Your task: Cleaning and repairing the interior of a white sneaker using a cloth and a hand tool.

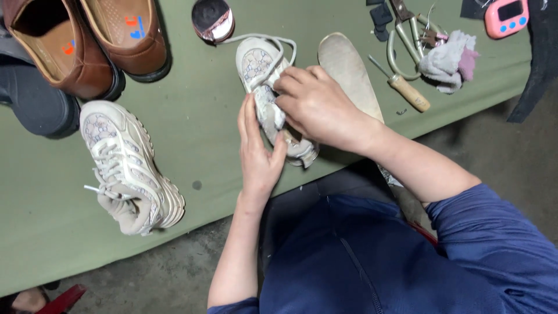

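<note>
A white patterned sneaker [259, 67] lies on the green table cover [197, 134], toe pointing away from me, its lace looped near the toe. My left hand [258, 152] grips the sneaker's side from below near the heel. My right hand [317, 104] rests on top of the shoe, fingers pinching at its lace area. The shoe's middle is hidden under my hands. The matching sneaker [129, 166] lies to the left, laces loose.
A pair of brown leather shoes [87, 40] stands at the back left. A round tin [213, 18], a loose insole [351, 72], scissors [407, 35], a wooden-handled awl [407, 90], a grey-pink cloth [452, 61] and a pink timer [507, 16] lie along the back.
</note>
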